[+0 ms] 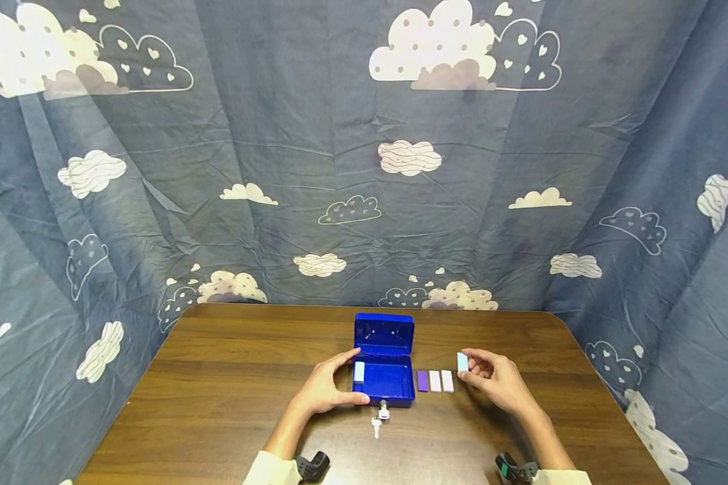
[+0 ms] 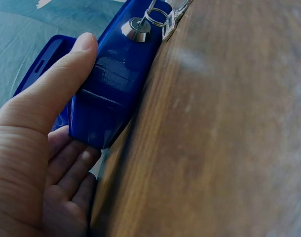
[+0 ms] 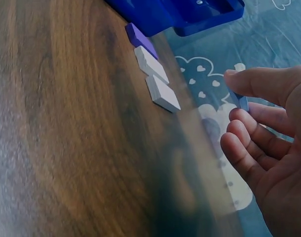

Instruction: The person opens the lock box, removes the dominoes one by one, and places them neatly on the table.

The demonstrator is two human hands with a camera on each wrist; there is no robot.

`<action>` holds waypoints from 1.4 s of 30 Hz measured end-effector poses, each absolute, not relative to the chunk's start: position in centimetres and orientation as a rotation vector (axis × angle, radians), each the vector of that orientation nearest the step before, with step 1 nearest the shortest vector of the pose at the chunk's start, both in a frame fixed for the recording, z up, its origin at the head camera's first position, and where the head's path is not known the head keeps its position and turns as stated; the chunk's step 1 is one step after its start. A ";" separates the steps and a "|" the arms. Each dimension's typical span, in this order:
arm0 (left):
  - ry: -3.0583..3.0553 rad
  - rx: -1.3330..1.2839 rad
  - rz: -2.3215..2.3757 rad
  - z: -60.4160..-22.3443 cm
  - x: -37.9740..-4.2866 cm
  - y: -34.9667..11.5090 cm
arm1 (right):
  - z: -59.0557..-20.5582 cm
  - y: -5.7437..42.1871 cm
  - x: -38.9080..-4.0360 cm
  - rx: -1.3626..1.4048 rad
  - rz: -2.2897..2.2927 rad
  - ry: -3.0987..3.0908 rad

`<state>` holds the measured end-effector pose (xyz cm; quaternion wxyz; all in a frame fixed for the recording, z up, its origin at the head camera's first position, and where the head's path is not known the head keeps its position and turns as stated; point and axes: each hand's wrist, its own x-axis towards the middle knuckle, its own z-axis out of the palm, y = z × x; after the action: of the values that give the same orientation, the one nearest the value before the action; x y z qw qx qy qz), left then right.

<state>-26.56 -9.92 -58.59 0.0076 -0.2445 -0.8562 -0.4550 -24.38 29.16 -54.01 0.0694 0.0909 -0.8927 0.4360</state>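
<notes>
A blue metal cash box (image 1: 383,397) stands with its lid (image 1: 384,335) up, a light-coloured block (image 1: 359,372) inside at its left wall. My left hand (image 1: 323,385) grips the box's left side, thumb at the front corner and fingers toward the back; in the left wrist view the thumb (image 2: 66,74) lies along the box's edge. My right hand (image 1: 496,378) pinches a light blue rectangular block (image 1: 462,362) between thumb and fingers, above the table right of the box. Between box and right hand lie a purple block (image 1: 422,380) and two white blocks (image 1: 435,381) in a row.
A key sits in the lock (image 2: 136,28) on the box's front, and a second key (image 1: 376,426) hangs from its ring over the wooden table (image 1: 243,377). Behind the table's far edge hangs a grey-blue curtain (image 1: 291,135) with a cloud print.
</notes>
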 end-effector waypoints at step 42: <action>-2.694 -0.750 -1.411 -58.8 -26.6 -10.0 | -56.7 29.6 -24.2 0.309 1.273 -2.750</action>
<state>-26.63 -9.97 -58.80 0.0048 -0.2395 -0.8601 -0.4504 -24.24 29.64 -56.71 0.0478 0.1014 -0.9017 0.4176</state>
